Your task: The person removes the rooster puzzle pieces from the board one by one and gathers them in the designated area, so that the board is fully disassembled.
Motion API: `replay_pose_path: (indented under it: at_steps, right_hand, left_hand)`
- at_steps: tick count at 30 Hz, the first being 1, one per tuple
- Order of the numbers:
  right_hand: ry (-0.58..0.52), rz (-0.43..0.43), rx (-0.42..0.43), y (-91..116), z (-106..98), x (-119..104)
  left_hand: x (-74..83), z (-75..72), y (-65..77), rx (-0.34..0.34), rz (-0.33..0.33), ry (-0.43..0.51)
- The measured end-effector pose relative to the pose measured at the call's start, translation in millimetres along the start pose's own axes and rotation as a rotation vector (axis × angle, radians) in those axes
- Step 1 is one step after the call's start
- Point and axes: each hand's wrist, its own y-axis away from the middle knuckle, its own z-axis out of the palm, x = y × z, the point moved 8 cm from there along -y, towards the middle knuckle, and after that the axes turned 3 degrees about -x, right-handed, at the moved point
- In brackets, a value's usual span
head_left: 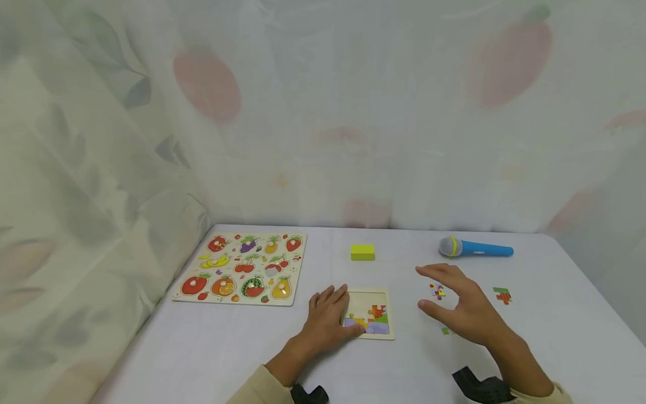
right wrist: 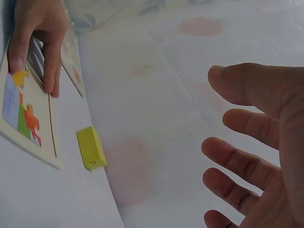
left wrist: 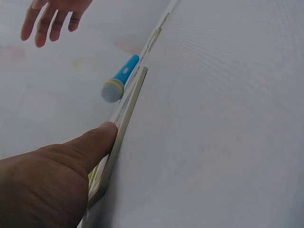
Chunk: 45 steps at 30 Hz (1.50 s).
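Observation:
My left hand (head_left: 328,320) rests at the left side of a small square wooden puzzle tray (head_left: 362,298), with its fingers lying along the left edge and its thumb on the front left corner. Joined jigsaw pieces (head_left: 378,327) in purple, green and orange fill the front and right of the tray. In the right wrist view that thumb presses beside a yellow piece (right wrist: 20,78). Raised above the table, my right hand (head_left: 466,306) has thumb and fingers spread, with nothing between them. Under it lie a red-and-yellow loose piece (head_left: 438,291) and a partly hidden green piece (head_left: 445,331).
A fruit peg puzzle board (head_left: 237,275) lies at the left. Behind the tray sits a yellow-green block (head_left: 363,252). A blue toy microphone (head_left: 479,248) is at the back right, and another loose puzzle piece (head_left: 502,295) lies right of my right hand. Patterned curtains (head_left: 303,140) enclose the table.

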Motion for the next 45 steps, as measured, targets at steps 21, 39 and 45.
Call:
replay_pose_path:
  at_steps: [21,39,45]
  right_hand:
    - [-0.143,0.006,-0.047,-18.7,79.7,13.6]
    - [-0.066,0.116,-0.153,-10.8,126.4,46.2]
    - [0.09,0.133,-0.204,-9.9,134.4,48.5]
  left_hand:
    - [1.6,-2.0,0.0,0.005,0.003,-0.022]
    - [1.2,-2.7,0.4,0.023,0.026,-0.049]
    - [1.1,-3.0,0.9,0.027,0.027,-0.043]
